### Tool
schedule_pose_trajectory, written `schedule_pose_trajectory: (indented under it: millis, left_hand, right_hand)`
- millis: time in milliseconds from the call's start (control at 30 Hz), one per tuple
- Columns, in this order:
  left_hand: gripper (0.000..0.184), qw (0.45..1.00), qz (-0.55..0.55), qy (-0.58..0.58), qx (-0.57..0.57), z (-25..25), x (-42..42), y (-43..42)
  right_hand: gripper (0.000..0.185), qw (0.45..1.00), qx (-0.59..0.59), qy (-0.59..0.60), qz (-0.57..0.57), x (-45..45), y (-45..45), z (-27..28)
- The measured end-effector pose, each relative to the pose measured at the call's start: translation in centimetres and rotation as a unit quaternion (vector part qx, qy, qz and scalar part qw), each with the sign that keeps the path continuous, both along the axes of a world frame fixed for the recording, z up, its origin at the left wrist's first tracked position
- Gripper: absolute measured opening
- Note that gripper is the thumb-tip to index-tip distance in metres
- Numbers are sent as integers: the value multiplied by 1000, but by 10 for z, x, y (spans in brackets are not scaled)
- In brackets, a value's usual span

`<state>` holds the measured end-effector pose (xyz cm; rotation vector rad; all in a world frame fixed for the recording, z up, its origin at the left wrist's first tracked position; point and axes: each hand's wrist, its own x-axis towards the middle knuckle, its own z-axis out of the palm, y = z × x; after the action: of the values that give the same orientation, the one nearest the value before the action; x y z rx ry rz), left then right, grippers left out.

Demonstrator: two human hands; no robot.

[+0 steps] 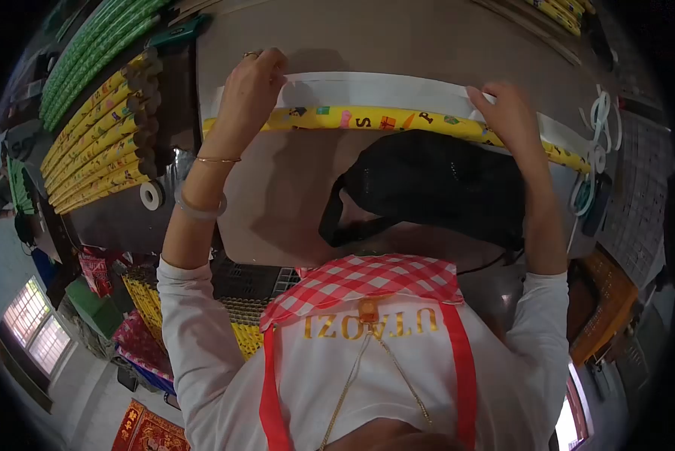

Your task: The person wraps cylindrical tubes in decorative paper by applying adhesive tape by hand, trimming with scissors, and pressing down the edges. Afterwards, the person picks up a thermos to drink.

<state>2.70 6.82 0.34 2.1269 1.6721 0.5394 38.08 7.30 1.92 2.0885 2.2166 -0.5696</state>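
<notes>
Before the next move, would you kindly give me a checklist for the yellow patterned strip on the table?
1. Right hand at the strips: ok, over their right part.
2. Left hand gripping the white strip: cannot tell, fingertips unclear.
3. Yellow patterned strip lying alongside the white strip: ok, on the near side.
4. Space in front of the strips: not ok, the black cloth item lies close up to them.
5. Yellow strip under the left forearm: cannot tell, hidden.
6. White roll out of the way: ok, off to the left.
</notes>
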Motion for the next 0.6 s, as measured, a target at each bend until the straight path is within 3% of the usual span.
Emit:
schedule_pose_trajectory:
  millis: [133,200,233,367,433,533,600]
  left_hand:
    - [12,993,-89,-21,75,8,51,1]
    - [13,970,-74,-147,-181,18,82,2]
    - [14,983,-148,-106,-2,6,96,7]
    - [15,970,-191,-152,-16,0,143,18]
    - [19,960,-172,-184,-121,4,166,17]
    - [23,962,-116,-194,-152,7,195,12]
    - [24,956,-153,-217,-127,6,204,11]
  right_hand:
    - [42,1000,18,18,6,5,-3,-4]
    - [42,1000,10,17,5,2,-5,1]
    - [43,1000,2,23,9,2,-5,2]
    - [41,999,13,20,25,7,-10,-2]
    - [35,997,20,61,33,10,-14,1]
    - [30,996,-22,83,37,17,-13,4]
    - [29,993,-5,109,37,25,-14,-7]
